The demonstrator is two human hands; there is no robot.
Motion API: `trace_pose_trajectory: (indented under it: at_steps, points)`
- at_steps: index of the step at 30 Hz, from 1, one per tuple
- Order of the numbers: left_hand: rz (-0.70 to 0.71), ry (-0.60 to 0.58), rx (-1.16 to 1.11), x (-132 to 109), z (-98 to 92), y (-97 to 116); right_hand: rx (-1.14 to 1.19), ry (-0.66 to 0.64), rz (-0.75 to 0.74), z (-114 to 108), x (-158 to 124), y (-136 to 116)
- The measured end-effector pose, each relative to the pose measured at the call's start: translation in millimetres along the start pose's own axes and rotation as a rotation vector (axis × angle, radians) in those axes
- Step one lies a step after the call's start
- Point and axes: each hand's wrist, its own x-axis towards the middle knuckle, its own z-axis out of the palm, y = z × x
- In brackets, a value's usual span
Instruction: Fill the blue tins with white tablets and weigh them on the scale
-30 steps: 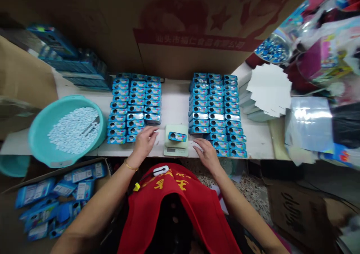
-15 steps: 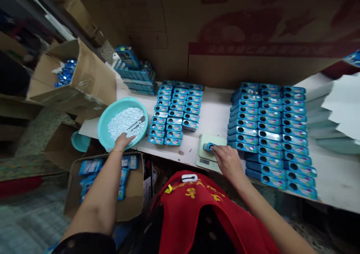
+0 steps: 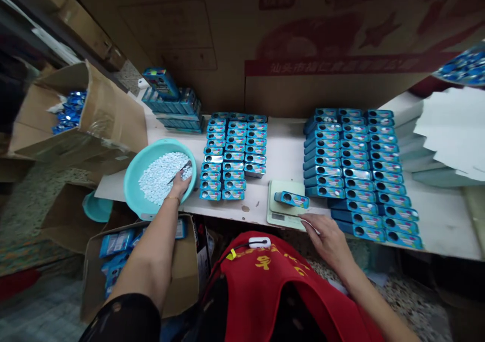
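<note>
My left hand (image 3: 181, 184) reaches into a turquoise basin (image 3: 131, 173) of small white tablets (image 3: 157, 175). Its fingers are closed at a dark metal spoon-like tool (image 3: 185, 167) lying on the tablets; the fingertips are partly hidden. On a pale green kitchen scale (image 3: 276, 211) lies a blue tin (image 3: 291, 199) with a dark round spot on its face. My right hand (image 3: 322, 231) is just off the scale's front right corner, fingers stretched out and holding nothing.
Rows of blue tins (image 3: 234, 157) stand left of the scale, with more rows (image 3: 356, 173) on its right. Cartons with blue packs (image 3: 117, 243) and shiny blue wrappers (image 3: 71, 110) are at left. White sheets (image 3: 454, 130) stand at right, before a large cardboard wall (image 3: 303, 92).
My right hand has let go of the tin and drawn back to the scale's front right edge. The left hand has moved further in over the tablets, to the spoon-like tool.
</note>
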Motion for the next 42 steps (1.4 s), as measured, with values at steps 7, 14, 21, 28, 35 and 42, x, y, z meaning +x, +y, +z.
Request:
trace_pose_trajectory:
  at_steps: [7, 14, 21, 28, 35, 42]
  points:
    - [0.029, -0.081, -0.098, -9.1, -11.9, 14.1, -0.015, -0.053, 0.052, -3.2, -5.9, -9.0]
    - [0.174, 0.152, -0.414, 5.0, -59.8, 3.7, 0.041, -0.096, 0.131, -11.1, -26.5, 2.1]
    - [0.101, 0.308, -0.183, 11.1, -68.1, -5.7, 0.082, -0.165, 0.104, -6.4, -23.3, 5.2]
    - [0.190, 0.136, -0.445, -40.9, -66.8, 12.2, 0.162, -0.202, 0.106, -2.8, -20.1, 2.0]
    - [-0.344, -0.484, -1.121, -167.5, 47.1, 0.9, 0.376, -0.212, -0.230, -1.6, 30.5, -66.1]
    - [-0.708, -0.656, -0.968, -220.9, 137.9, -33.3, -0.059, -0.306, -0.344, 21.4, 52.3, -85.7]
